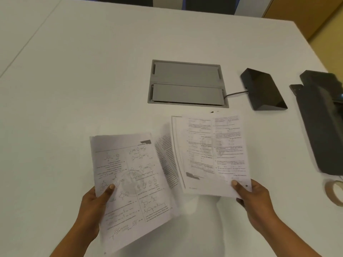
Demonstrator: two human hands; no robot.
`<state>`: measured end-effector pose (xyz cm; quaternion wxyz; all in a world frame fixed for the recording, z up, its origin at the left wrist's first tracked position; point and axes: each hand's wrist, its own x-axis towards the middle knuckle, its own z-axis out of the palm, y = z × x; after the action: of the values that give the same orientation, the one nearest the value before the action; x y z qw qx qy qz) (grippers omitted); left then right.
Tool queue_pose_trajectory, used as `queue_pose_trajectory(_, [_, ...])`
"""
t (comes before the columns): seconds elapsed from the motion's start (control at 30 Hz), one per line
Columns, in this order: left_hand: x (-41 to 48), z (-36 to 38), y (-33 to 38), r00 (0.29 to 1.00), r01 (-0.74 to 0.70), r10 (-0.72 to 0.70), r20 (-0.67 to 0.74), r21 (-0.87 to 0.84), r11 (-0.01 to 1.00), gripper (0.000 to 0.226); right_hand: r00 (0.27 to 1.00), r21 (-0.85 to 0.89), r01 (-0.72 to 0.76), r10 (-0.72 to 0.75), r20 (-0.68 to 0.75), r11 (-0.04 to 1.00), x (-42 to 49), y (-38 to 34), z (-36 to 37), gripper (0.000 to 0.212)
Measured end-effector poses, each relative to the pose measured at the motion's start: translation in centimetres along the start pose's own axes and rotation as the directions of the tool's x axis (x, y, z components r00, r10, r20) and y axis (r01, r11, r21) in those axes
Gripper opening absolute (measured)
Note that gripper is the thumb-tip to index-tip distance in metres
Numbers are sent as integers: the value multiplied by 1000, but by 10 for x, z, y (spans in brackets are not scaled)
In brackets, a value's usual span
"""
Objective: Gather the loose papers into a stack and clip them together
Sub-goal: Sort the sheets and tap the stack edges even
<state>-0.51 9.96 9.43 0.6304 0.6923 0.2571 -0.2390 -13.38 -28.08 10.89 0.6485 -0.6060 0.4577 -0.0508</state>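
Hands hold printed white sheets above a white table (74, 71). The left hand (96, 199) is closed on the left edge of a white page printed with chemical structure drawings (130, 182), thumb on top and fingers beneath; this page tilts and its print reads upside down. The right hand (248, 195) pinches the lower right corner of a white page with two columns of text (213, 151), thumb on the face. Between the two, a third printed sheet of dense text (166, 158) shows, blurred; which hand carries it I cannot tell. Near the right hand, at the table's right edge, lies a roll of beige tape (334, 193). Farther back sit a long black device (323, 123), a black wedge-shaped box (263, 89) with a cable, and a grey rectangular cable hatch set into the table (187, 84). A small dark object just beyond the papers is too small to identify.
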Motion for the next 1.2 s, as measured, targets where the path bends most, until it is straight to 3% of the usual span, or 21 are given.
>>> queue_pose_trajectory(0.2, [-10,20,15,994,-23,33,102,-98,995,27,985,-55,117,-109,134,992,-37,-19,38,15])
queue_pose_trajectory(0.4, [-31,31,27,982,-23,57,180,-188,982,27,955,-91,147,-117,273,985,-50,-17,65,35])
queue_pose_trajectory(0.5, [-41,31,32,977,-22,70,202,-233,972,28,927,-83,101,-63,370,991,-52,-20,71,30])
queue_pose_trajectory(0.67, [-46,33,38,990,-37,64,122,-206,978,36,913,-143,141,-73,401,980,-60,-20,79,44])
queue_pose_trajectory(0.77, [-44,32,40,987,23,23,162,-280,960,50,891,-178,189,-93,444,966,-64,-21,83,53])
queue_pose_trajectory(0.87, [-43,32,39,986,-73,97,136,-172,982,23,879,-183,190,-84,469,964,-71,-21,88,44])
queue_pose_trajectory(1.0, [-40,19,36,990,-106,117,74,-133,985,27,851,-176,167,-51,522,970,-68,-23,96,41])
queue_pose_trajectory(1.1, [-37,2,33,991,-121,126,39,-115,986,27,889,-268,116,21,458,956,-38,-13,98,33])
queue_pose_trajectory(1.2, [-35,-14,27,989,-145,146,14,-50,988,24,966,-594,168,-12,257,787,7,6,94,57])
